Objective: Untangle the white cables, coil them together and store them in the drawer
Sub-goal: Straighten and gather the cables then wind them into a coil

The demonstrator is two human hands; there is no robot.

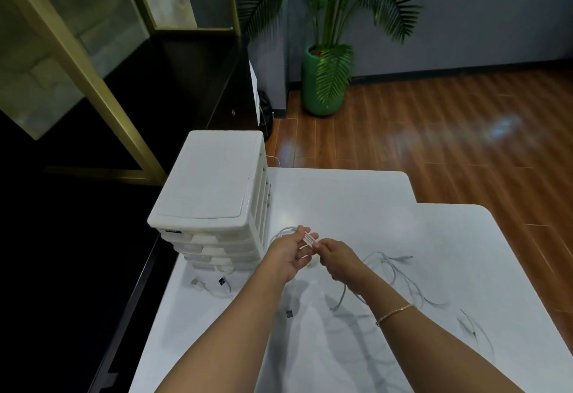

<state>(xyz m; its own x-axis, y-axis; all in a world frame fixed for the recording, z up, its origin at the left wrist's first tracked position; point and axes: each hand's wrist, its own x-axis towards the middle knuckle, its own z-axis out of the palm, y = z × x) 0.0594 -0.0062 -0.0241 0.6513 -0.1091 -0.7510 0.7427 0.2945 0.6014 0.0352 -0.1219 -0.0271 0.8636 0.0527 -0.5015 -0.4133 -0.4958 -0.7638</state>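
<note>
white table (356,206) with loose white cables (400,271), wooden floor (434,132) beyond

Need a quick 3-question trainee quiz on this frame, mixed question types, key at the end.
1. True or false: a drawer of the drawer unit stands pulled out.
2. What do both hands hold? A) white cables B) a bracelet C) a leaf
3. On which wrist is the bracelet?

Key: 1 false, all drawers look shut. 2 A, the left hand and right hand grip strands between them. 3 the right.
</note>
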